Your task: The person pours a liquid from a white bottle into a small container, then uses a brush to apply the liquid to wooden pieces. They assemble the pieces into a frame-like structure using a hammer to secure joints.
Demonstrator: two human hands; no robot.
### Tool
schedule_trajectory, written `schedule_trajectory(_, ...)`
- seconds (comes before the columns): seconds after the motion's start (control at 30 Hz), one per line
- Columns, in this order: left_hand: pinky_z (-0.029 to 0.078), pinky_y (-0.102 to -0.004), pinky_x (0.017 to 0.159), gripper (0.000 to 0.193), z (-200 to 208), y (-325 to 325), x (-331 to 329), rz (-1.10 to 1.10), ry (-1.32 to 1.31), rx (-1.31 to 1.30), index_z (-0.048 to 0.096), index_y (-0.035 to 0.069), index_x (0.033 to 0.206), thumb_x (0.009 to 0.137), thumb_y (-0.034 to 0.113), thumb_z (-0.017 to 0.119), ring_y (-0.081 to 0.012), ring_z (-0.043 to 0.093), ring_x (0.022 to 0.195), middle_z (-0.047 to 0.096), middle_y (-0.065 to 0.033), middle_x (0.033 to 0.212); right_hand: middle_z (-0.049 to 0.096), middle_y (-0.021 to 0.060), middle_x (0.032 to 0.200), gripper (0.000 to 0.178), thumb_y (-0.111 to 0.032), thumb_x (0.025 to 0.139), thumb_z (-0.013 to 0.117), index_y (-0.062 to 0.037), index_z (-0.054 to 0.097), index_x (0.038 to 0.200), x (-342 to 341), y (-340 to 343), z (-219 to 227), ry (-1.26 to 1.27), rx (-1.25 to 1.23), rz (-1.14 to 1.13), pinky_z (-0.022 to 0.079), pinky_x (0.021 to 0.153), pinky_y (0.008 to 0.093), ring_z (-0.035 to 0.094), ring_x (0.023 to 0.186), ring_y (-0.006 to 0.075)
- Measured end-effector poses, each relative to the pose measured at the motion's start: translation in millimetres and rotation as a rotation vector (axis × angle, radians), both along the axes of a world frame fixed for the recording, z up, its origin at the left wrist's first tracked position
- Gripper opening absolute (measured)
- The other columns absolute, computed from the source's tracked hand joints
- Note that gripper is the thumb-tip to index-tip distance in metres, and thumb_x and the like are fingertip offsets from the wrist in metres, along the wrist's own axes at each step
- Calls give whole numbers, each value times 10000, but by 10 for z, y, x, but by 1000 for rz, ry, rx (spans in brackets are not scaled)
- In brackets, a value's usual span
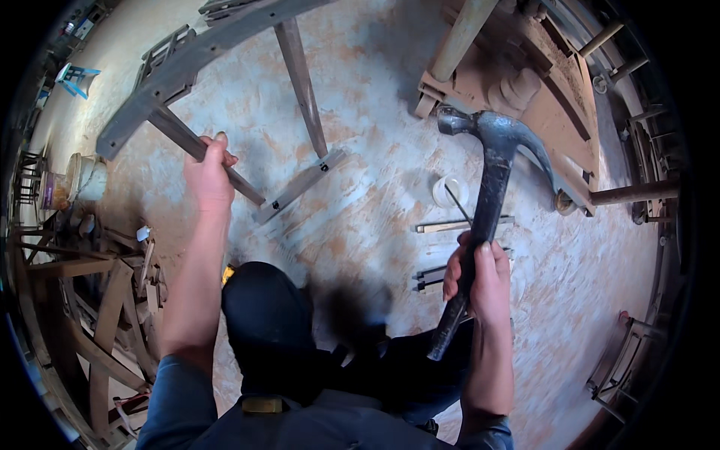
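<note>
My right hand [480,274] is wrapped round the dark handle of a claw hammer [491,172], low on the grip. The hammer is raised with its head at the top, the striking face to the left and the claw curving right. My left hand [210,172] grips a wooden crosspiece [176,131] of a dark wooden frame. That crosspiece runs from a long rail [202,52] at the upper left down to a short wooden piece [300,184]. A second crosspiece [302,86] joins the same two parts farther right. Dark spots show on the short piece where the crosspieces meet it.
On the floor near the right hand are a small white cup [445,192] and several thin wooden strips [442,226]. Scrap wood [105,330] is piled at the left. A wooden structure [551,127] stands upper right, a blue stool [73,77] far left.
</note>
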State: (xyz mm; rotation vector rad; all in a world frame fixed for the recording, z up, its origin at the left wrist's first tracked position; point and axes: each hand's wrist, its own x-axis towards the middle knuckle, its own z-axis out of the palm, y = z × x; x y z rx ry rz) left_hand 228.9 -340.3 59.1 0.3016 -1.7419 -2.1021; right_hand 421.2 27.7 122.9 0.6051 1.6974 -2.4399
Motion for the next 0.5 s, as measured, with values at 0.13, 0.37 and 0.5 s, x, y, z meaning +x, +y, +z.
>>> schedule_trajectory(0.13, 485, -306, 589, 189, -529, 87, 65, 33, 3, -20, 491, 56, 781, 829, 74, 673, -123, 491, 551, 500, -38, 637, 523, 73, 619, 327, -352, 1023, 442, -32, 504, 1058, 6, -4, -532, -130, 60, -23, 480, 378, 290, 518, 411, 155)
schedule_trajectory(0.37, 497, -335, 622, 177, -987, 63, -26, 51, -7, -118, 478, 45, 802, 832, 83, 648, -153, 503, 561, 495, -51, 610, 505, 66, 604, 350, -379, 1011, 464, -38, 489, 1082, 161, 7, -859, -304, -25, -127, 467, 345, 294, 507, 388, 158)
schedule_trajectory(0.5, 505, -337, 620, 176, -1075, 17, -88, 46, -11, -108, 482, 43, 804, 831, 84, 651, -149, 508, 561, 502, -50, 607, 544, 84, 616, 323, -349, 997, 515, -29, 524, 1041, 138, -16, -785, -279, -67, -178, 469, 377, 284, 526, 416, 153)
